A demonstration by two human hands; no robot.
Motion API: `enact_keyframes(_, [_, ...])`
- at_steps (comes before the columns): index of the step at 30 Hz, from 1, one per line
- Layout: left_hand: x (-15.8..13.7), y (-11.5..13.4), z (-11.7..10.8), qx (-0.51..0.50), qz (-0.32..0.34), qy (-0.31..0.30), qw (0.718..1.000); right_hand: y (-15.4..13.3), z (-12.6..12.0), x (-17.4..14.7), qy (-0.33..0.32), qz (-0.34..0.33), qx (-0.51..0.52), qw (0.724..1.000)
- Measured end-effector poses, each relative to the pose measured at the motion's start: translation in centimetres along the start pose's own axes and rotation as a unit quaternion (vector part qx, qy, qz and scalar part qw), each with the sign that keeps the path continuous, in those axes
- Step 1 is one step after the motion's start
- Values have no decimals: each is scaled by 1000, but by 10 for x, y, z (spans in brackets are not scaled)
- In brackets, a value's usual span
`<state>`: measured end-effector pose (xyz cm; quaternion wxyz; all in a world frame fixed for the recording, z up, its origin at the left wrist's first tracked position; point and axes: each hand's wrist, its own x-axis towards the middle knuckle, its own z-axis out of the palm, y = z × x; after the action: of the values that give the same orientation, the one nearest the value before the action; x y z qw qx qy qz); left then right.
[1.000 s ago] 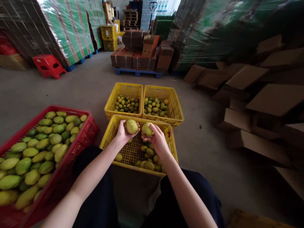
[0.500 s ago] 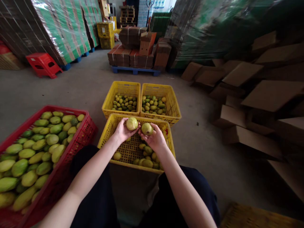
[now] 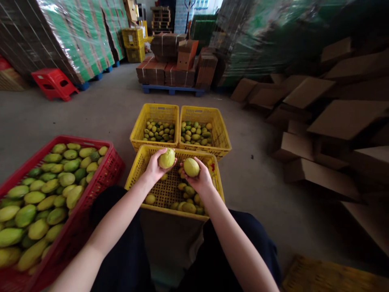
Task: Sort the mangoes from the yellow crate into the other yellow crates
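My left hand (image 3: 155,167) is closed around a yellow-green lemon (image 3: 167,158), its fingers under and behind the fruit. A second lemon (image 3: 191,167) sits in my right hand (image 3: 203,178), with the thumb along its side. The two fruits are a short gap apart, above the near yellow crate (image 3: 173,212). Inside that crate, loose lemons (image 3: 189,208) lie mostly at the right, and a single one (image 3: 150,199) rests at the left. To my left stands a red crate (image 3: 117,162) heaped with green and yellow lemons (image 3: 55,216).
Beyond the near crate are two yellow crates, left (image 3: 154,107) and right (image 3: 223,134), each partly filled with lemons. Cardboard boxes (image 3: 322,174) spread over the right side. A red stool (image 3: 56,84) and a blue pallet (image 3: 172,90) with bundled cardboard stand further back.
Both lemons have been turned in my hands, showing different sides. My hands have moved slightly apart, widening the gap between the fruits.
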<state>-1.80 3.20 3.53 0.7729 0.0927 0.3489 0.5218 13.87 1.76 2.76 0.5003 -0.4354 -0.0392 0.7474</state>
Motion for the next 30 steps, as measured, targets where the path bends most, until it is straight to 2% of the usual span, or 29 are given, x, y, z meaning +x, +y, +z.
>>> enact_keyframes(3, [0,-1,0,0,20,16,1000,1,0,2,-4,-20,5,1000])
enact_keyframes(14, [1,-5,2,-37,-35,10,999,5,-9,10,39,20,-18,999])
enact_keyframes(22, [-1,-10,3,-85,-2,-18,996,2,2,0,-49,20,14,998])
enact_keyframes(27, [-2,-9,2,-110,4,6,994,1,6,-7,-53,-31,61,996])
enact_keyframes(30, [-3,-6,0,-122,-13,-5,992,0,6,-7,-47,-23,79,995])
